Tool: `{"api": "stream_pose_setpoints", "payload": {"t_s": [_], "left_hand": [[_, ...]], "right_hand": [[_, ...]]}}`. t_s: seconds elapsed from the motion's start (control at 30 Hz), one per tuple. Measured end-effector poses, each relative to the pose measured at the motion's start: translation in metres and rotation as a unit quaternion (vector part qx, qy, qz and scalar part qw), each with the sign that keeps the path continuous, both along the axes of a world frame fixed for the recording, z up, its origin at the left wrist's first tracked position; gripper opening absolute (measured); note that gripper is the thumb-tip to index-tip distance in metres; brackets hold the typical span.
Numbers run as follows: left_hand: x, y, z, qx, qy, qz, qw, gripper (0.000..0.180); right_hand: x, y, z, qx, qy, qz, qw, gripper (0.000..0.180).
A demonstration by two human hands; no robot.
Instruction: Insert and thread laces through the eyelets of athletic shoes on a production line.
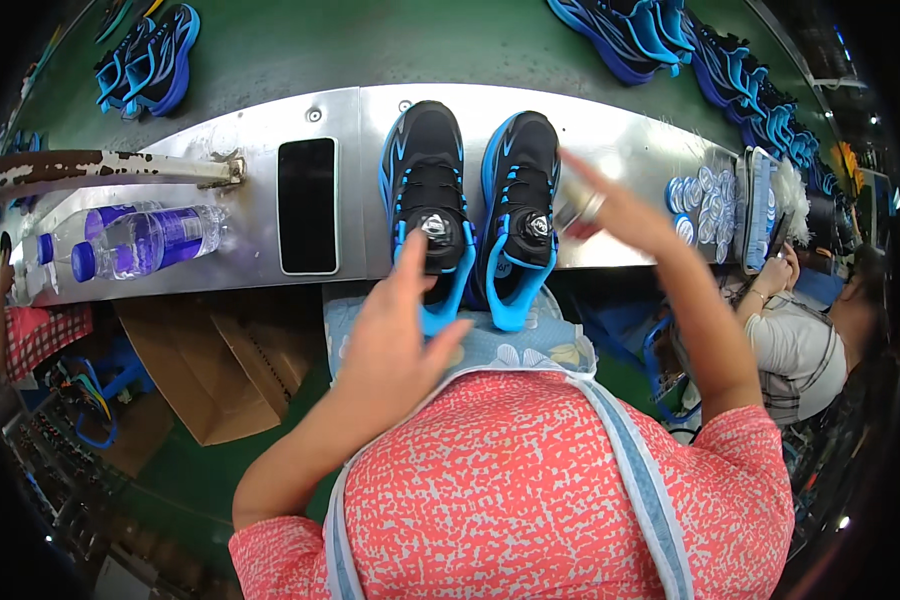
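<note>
While the left hand [388, 345] hangs over the heel of the left shoe [425, 150], its thumb stands well apart from its fingers, clamped on nothing; whether a fingertip touches the shoe cannot be told. Beyond the right shoe [532, 140], the right hand [620, 212] has its forefinger stretched toward the toe and its other fingers curled by a small shiny thing [578, 207]. Blur hides whether the hand grips it.

Both shoes sit side by side on the metal worktop [255, 130], between the hands, their heels seeming to reach past its near edge. They point away from the person, long axes running front to back, nearly parallel, with the toes slightly farther apart than the heels. Set this way, probably, the ankle openings and the round knobs on the tongues come within easy reach of both hands.

Farther left lie a phone [308, 205] and two bottles [165, 243], likely put aside to leave the middle for the shoes. On the right, white discs [712, 205] are spread in rows, presumably for the right hand to reach. Past the worktop, more shoes [155, 65] rest on a green surface [390, 45].
</note>
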State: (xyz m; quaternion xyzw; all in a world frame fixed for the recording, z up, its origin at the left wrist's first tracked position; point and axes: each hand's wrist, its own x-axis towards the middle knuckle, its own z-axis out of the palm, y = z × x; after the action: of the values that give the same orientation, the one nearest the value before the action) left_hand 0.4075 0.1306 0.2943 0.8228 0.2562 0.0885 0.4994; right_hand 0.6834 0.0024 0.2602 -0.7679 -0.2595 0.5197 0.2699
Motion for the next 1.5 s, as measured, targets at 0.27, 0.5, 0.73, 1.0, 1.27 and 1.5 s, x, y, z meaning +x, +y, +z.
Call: {"api": "stream_pose_setpoints", "payload": {"t_s": [0.27,0.5,0.73,1.0,1.27,1.5], "left_hand": [[0.082,0.07,-0.028,0.226,0.087,-0.035,0.97,0.063],[0.168,0.286,-0.059,0.372,0.119,0.071,0.918,0.055],[0.155,0.243,-0.067,0.465,-0.067,0.122,0.874,0.037],[0.093,0.047,-0.047,-0.049,-0.095,0.118,0.987,0.06],[0.049,0.05,-0.06,0.053,-0.062,0.205,0.975,0.034],[0.041,-0.021,-0.031,0.13,-0.112,-0.049,0.984,0.022]], "right_hand": [[-0.016,0.004,0.028,0.097,-0.012,0.087,0.991,0.054],[0.148,0.036,0.052,0.082,-0.474,0.087,0.872,0.044],[0.244,0.032,-0.01,-0.124,-0.589,0.274,0.75,0.049],[0.055,0.089,0.049,0.086,-0.338,0.305,0.886,0.042],[-0.088,0.038,0.047,0.341,-0.159,0.304,0.875,0.05],[0.019,0.011,0.085,0.127,-0.143,0.239,0.952,0.062]]}}
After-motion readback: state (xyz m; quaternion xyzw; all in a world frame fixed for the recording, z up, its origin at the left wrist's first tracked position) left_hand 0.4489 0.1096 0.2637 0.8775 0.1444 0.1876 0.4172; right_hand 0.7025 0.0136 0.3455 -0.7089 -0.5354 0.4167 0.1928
